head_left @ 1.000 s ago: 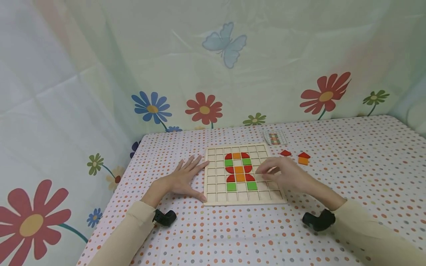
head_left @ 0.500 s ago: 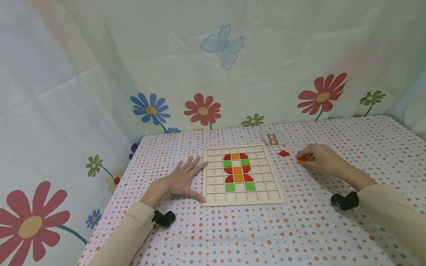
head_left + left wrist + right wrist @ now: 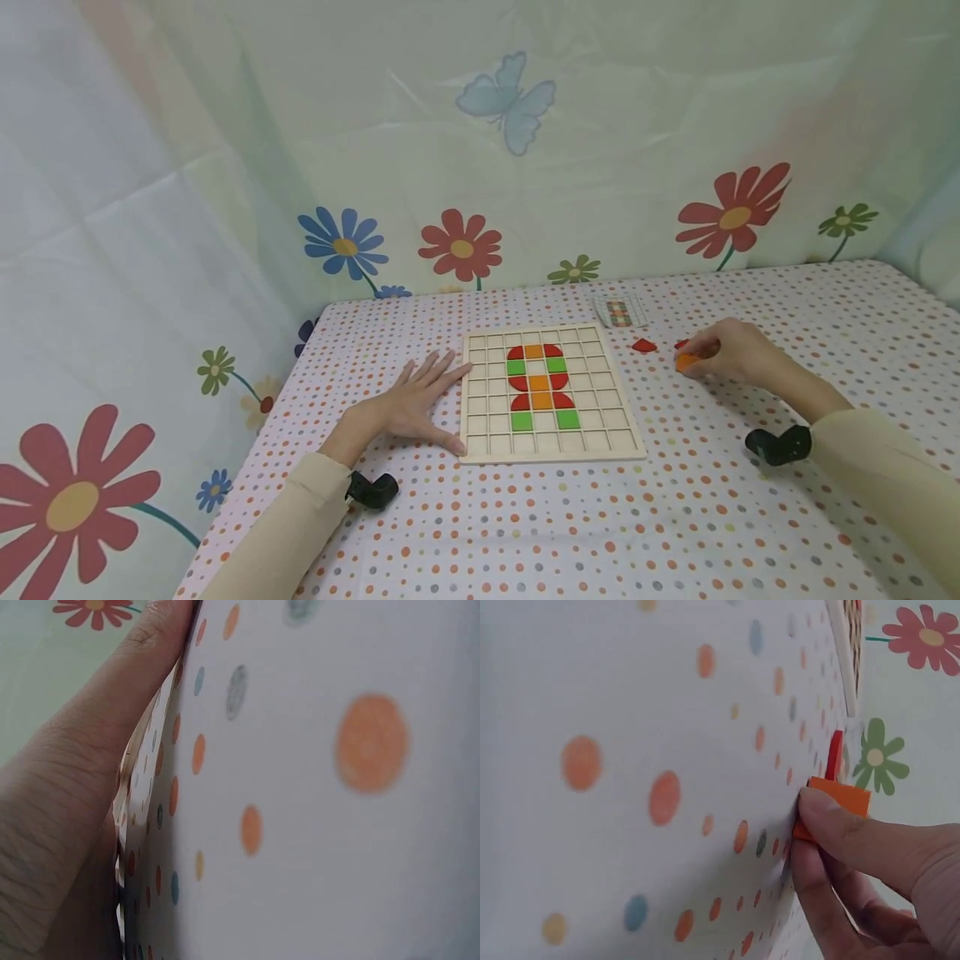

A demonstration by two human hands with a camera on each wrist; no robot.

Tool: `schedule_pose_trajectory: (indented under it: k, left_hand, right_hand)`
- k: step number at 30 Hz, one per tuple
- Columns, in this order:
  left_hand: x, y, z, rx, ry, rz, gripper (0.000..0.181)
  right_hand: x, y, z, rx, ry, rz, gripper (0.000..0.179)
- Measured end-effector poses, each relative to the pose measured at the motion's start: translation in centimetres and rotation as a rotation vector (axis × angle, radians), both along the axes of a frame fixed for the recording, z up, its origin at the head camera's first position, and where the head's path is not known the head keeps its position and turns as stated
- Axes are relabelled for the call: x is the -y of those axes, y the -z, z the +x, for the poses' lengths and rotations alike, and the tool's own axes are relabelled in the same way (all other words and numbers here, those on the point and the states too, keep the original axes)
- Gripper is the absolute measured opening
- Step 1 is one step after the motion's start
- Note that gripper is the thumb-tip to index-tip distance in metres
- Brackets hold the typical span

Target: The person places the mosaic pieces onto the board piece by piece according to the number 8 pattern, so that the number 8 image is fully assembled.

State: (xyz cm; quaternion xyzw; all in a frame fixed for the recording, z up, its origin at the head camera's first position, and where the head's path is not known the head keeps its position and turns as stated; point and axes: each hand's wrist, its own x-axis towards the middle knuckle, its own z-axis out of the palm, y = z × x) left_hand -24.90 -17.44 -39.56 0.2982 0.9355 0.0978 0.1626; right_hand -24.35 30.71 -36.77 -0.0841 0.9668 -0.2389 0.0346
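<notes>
Between the thumb and fingers of my right hand (image 3: 731,354) is an orange square tile (image 3: 845,798), pinched and tipped up off the cloth in the right wrist view. One red tile (image 3: 680,343) peeks out just behind those fingers, and another red tile (image 3: 643,345) lies a little to the left. My left hand (image 3: 412,408) lies spread with straight fingers, its fingertips at the left edge of a wooden grid board (image 3: 600,446). Red, orange and green tiles (image 3: 539,383) fill several cells in the board's middle.
A small pattern card (image 3: 619,311) lies behind the board's back right corner. Dotted cloth (image 3: 480,533) covers the table, and a flowered curtain (image 3: 637,108) hangs along its back and left side. Each wrist wears a black camera.
My right hand has left the board's right side and reached the loose tiles at the right, where it has pinched the orange square tile and lifted its edge. My left hand has stayed put.
</notes>
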Motion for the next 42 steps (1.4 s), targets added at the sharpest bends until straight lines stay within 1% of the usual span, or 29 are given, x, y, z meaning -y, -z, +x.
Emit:
schedule_pose_trajectory:
  k: [4,9,12,16,17,19,21,24,28,31,34,38,42]
  left_hand:
    - [0.0,0.0,0.1,-0.001,-0.007,-0.002,0.122]
    - [0.3,0.1,0.1,-0.001,-0.005,0.000,0.123]
    - [0.4,0.3,0.0,-0.003,-0.002,0.007,0.123]
    - [0.4,0.5,-0.1,-0.016,-0.008,-0.002,0.126]
    - [0.4,0.6,-0.1,-0.017,-0.009,-0.002,0.126]
    - [0.4,0.6,-0.2,-0.021,-0.011,-0.008,0.126]
    - [0.4,0.7,-0.2,-0.017,-0.010,-0.006,0.126]
    - [0.3,0.7,-0.2,-0.018,-0.004,-0.005,0.126]
    - [0.2,0.6,-0.1,-0.020,-0.001,0.005,0.125]
    - [0.0,0.5,-0.1,-0.022,-0.001,0.000,0.125]
    - [-0.2,0.4,-0.1,-0.020,-0.001,-0.011,0.124]
    - [-0.3,0.4,-0.2,-0.015,-0.006,-0.016,0.123]
    - [-0.2,0.6,-0.3,-0.017,-0.019,-0.030,0.124]
  right_hand:
    - [0.4,0.6,0.5,-0.069,0.007,-0.017,0.026]
    - [0.9,1.4,1.2,-0.160,-0.010,-0.053,0.036]
    - [1.6,1.4,1.5,-0.197,-0.049,-0.081,0.035]
    - [3.5,0.9,1.9,-0.268,-0.154,-0.119,0.031]
    - [4.3,0.7,2.0,-0.271,-0.177,-0.132,0.030]
    - [6.0,0.2,2.4,-0.269,-0.229,-0.164,0.028]
    - [7.9,-0.3,2.9,-0.240,-0.273,-0.195,0.027]
    - [10.8,-0.8,3.9,-0.170,-0.347,-0.237,0.026]
    - [13.7,-0.8,5.2,-0.107,-0.472,-0.256,0.023]
    - [14.9,-0.4,5.9,-0.107,-0.549,-0.263,0.022]
    - [15.5,0.0,6.2,-0.097,-0.577,-0.280,0.021]
    - [15.7,0.2,6.3,-0.073,-0.563,-0.291,0.021]
    - [16.1,0.2,6.1,-0.051,-0.561,-0.284,0.019]
